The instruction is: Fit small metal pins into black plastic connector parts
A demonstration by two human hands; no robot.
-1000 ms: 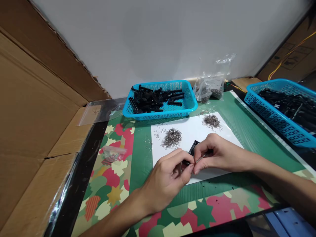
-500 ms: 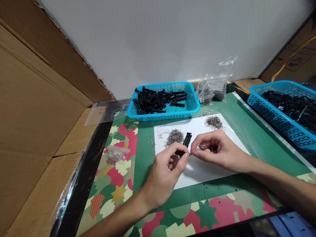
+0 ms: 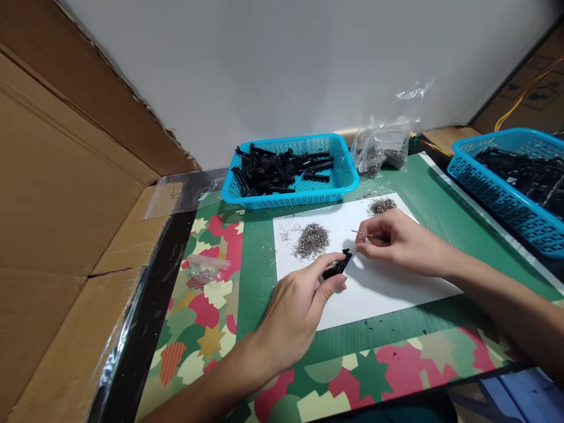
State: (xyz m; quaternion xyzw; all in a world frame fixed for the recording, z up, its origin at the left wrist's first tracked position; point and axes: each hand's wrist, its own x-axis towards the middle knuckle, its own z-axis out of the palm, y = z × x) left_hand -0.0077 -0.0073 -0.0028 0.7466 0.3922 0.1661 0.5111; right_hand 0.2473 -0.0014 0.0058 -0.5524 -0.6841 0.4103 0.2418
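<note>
My left hand (image 3: 304, 299) is closed around a black plastic part (image 3: 337, 267), a short slotted piece held between thumb and fingers above the white sheet (image 3: 352, 311). My right hand (image 3: 396, 244) is closed on a slim metal rod-like tool (image 3: 365, 234), whose thin end points left. Its darker rear part goes into the palm, so I cannot tell the exact kind. Thumb and forefinger pinch close to the far end of the black part; anything tiny between them is too small to make out. A pile of small metal pieces (image 3: 312, 241) lies left of my hands.
Behind stands a blue basket (image 3: 291, 202) of black plastic parts. A second pile of metal bits (image 3: 382, 205) lies on the sheet's far right. Clear bags (image 3: 383, 150) stand behind it. Another blue basket (image 3: 506, 194) is at right, a small zip bag (image 3: 207, 269) at left, cardboard (image 3: 66, 176) beyond.
My left hand has turned the black part, so it now points up and right at a lower angle. My right hand has moved slightly up and right, and the tool's thin end now sticks out leftward.
</note>
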